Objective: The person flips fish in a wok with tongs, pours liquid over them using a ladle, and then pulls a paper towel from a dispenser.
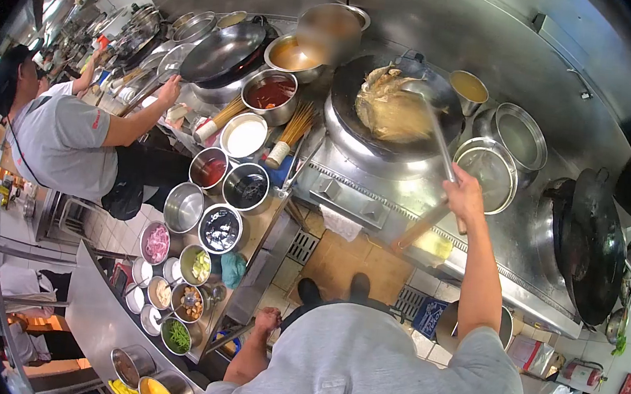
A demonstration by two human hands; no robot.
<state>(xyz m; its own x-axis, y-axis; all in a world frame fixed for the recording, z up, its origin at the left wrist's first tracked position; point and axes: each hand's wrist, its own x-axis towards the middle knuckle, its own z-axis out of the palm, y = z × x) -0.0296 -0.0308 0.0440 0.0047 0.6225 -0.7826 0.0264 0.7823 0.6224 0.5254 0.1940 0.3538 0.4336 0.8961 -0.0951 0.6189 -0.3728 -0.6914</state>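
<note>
My right hand (463, 197) grips the long handle of a ladle (438, 141), and the ladle's bowl reaches into the black wok (358, 86). A golden fried fish (390, 105) lies in the wok, fins spread, with the ladle's bowl at its right side. Down by my hip, my left hand (267, 320) hangs closed in a fist and holds nothing that I can see. It is near the edge of the steel counter (263, 253). My grey shirt fills the bottom of the view.
Several steel bowls of sauces and chopped ingredients (209, 224) crowd the counter at left. A second wok (588, 241) sits to the right, and a strainer (491, 173) and a pot (522, 138) lie between. A co-worker in grey (68, 140) stands at the left station.
</note>
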